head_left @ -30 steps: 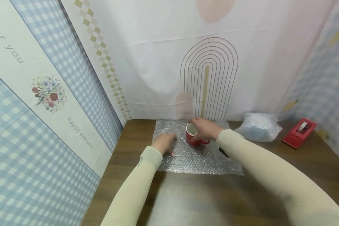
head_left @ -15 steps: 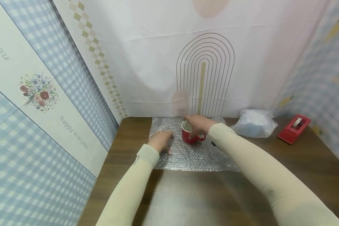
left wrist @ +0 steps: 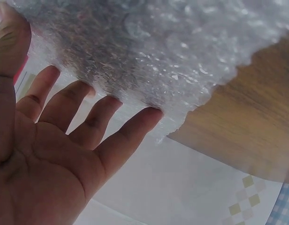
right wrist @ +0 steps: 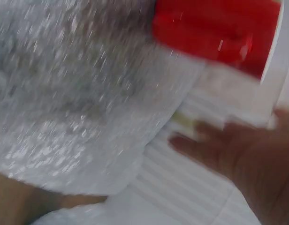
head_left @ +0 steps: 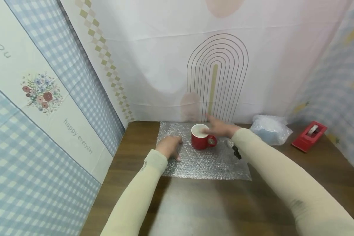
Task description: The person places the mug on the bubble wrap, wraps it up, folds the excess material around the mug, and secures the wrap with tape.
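Note:
A red mug (head_left: 199,143) with a white inside stands upright on a sheet of bubble wrap (head_left: 206,168), its handle toward the right. Just beyond the mug's rim is my right hand (head_left: 221,127), fingers extended and apart from the mug; the right wrist view is blurred, with the red mug (right wrist: 215,33) above the hand. My left hand (head_left: 168,147) rests at the left part of the wrap. In the left wrist view the fingertips of the left hand (left wrist: 55,154) touch the bubble wrap (left wrist: 149,56), with the fingers spread and nothing gripped.
A bubble-wrapped bundle (head_left: 269,131) lies at the back right, with a red tape dispenser (head_left: 309,136) beside it. A small black item (head_left: 236,152) shows by the right cuff. Patterned cloth walls (head_left: 153,59) border the wooden table (head_left: 138,141) at the back and sides.
My right hand has let go of the mug and moved off to the right and back. The mug stays upright on the bubble wrap. My left hand keeps its place.

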{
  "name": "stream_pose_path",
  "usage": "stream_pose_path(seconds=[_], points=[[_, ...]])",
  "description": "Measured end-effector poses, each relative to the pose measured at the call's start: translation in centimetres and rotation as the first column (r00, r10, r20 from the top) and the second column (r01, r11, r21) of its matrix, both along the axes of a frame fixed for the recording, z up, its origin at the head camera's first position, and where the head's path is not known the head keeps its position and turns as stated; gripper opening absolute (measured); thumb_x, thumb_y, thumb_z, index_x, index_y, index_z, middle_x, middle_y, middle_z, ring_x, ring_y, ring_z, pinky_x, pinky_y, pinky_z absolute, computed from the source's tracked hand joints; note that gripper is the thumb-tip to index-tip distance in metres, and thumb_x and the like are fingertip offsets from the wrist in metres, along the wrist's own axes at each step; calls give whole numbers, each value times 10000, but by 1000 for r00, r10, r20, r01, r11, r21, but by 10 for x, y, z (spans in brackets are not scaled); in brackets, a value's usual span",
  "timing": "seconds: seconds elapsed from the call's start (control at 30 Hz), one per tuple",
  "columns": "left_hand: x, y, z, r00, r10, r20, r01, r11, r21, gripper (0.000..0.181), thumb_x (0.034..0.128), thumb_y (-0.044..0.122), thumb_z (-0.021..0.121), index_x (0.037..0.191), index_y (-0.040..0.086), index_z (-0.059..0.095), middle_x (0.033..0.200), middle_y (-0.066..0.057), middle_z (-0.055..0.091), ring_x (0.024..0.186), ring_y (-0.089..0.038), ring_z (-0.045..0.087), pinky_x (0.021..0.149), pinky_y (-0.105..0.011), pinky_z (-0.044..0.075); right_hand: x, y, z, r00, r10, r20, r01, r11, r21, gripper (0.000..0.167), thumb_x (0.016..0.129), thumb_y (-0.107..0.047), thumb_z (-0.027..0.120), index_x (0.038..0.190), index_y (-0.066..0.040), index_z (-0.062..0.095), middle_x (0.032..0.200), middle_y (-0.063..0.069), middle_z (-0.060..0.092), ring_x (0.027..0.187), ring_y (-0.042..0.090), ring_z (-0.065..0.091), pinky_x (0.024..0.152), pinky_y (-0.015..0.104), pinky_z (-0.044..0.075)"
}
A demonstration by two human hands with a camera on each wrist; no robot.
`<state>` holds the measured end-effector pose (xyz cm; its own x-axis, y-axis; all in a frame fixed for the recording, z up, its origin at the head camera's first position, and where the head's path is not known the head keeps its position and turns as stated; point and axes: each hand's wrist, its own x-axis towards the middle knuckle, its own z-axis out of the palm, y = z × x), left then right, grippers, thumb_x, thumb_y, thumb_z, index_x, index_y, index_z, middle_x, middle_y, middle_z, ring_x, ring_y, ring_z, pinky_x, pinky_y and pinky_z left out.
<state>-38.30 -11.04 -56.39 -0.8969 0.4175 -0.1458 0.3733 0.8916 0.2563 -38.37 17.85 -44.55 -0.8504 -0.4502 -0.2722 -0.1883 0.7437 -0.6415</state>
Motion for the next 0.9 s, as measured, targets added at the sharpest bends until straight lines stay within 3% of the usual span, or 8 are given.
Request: stream_pose_path(seconds=[0.13,0.2,0.4,0.47,0.63,0.7,0.73,0.9], points=[[11,5,17,1000,16,10,-16,1000,-2,883,598,359,1110,1389,198,753,1338,-106,827,1255,-387,771,1063,-586,651,-13,31,-2,961,-261,89,264,964,-21,1083,1166,-671,406,1777,36,-141,1857,395,-27,1744,605,37,1428,731,130],[7,5,12,1000,11,5,-10,1000,-1,897,597,371,1113,1396,196,747,1345,-112,824,1255,-394,769,1055,-586,654,-18,45,-6,932,-333,147,339,940,-23,1040,1189,-617,355,1751,70,-187,1848,402,-101,1744,605,-13,1442,708,111],[-17,3,-29,999,-31,-43,29,999,-36,965,563,472,1110,1423,262,725,1376,-64,819,1275,-364,771,1077,-559,656,-24,68,-15,883,-412,224,432,901,-45,955,1204,-415,385,1707,159,-191,1823,420,-182,1738,611,-54,1460,671,84],[-18,5,-32,999,-34,-39,32,998,-47,971,571,480,1108,1436,271,721,1390,-50,815,1285,-353,770,1085,-556,656,-23,69,-18,870,-437,229,459,887,-49,942,1189,-354,406,1704,166,-188,1825,418,-177,1742,601,-51,1464,657,72],[-10,10,-26,1000,-23,-6,23,999,-26,961,580,426,1113,1438,248,719,1401,-74,807,1315,-370,753,1121,-566,636,-24,68,-25,851,-465,244,483,876,-17,911,1135,-228,430,1712,165,-156,1825,427,-139,1744,597,-29,1465,656,67],[-7,9,-21,1000,-13,9,13,1000,-10,967,569,410,1116,1437,245,723,1408,-90,804,1327,-387,744,1136,-579,625,-26,68,-25,862,-451,233,461,887,9,904,1111,-192,450,1718,171,-114,1822,439,-79,1739,605,12,1460,666,98],[1,10,-12,1000,-7,3,7,1000,-23,960,587,394,1113,1446,224,719,1419,-103,799,1337,-393,739,1145,-585,620,-27,68,-24,871,-437,222,444,896,22,905,1100,-174,464,1719,173,-98,1818,447,-48,1735,608,36,1458,668,116],[-3,2,-9,1000,14,6,-14,999,-30,966,569,393,1116,1438,232,726,1425,-108,799,1346,-404,737,1144,-590,621,-44,74,-27,926,-362,102,356,931,79,923,1026,-99,540,1709,183,-14,1777,493,114,1684,641,197,1421,685,250]])
